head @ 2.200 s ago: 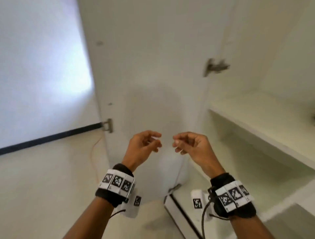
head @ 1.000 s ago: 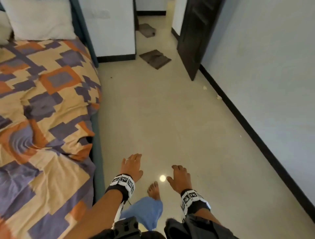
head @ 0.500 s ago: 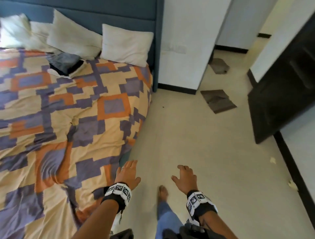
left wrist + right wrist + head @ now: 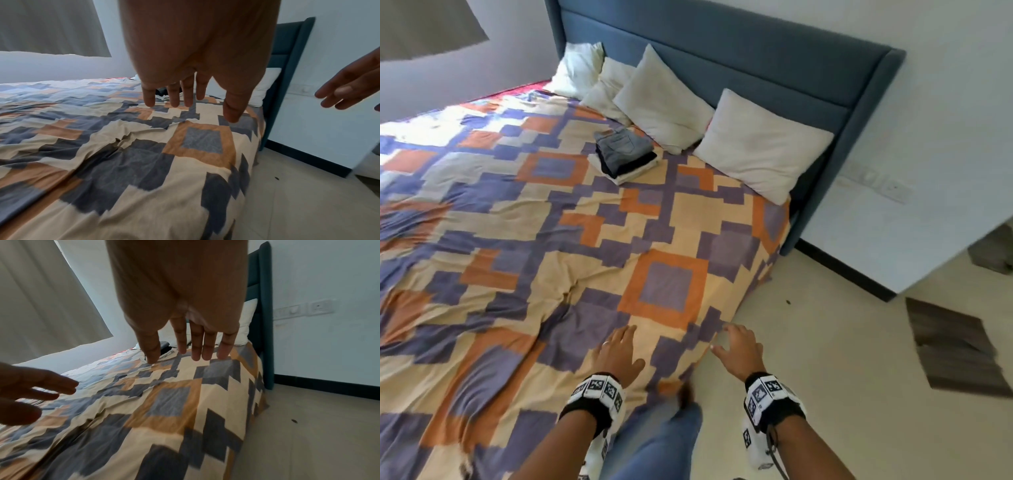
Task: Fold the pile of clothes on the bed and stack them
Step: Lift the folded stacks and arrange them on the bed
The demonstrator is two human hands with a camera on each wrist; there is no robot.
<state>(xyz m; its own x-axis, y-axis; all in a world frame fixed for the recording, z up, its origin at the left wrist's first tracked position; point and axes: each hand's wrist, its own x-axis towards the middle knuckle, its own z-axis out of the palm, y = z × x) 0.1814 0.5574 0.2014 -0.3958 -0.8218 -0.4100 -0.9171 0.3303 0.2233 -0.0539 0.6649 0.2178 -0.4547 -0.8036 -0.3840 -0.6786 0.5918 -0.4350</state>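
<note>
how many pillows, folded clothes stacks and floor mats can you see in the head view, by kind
pillows: 4
stack of folded clothes: 1
dark floor mats: 2, the second cut off at the frame edge
total: 7

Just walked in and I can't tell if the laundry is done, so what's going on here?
A person stands at the side of the bed, both hands empty. The left hand is open above the patterned bedspread, and the right hand is open near the bed's edge. A small stack of folded clothes already sits by the pillows. No loose pile shows.
</note>
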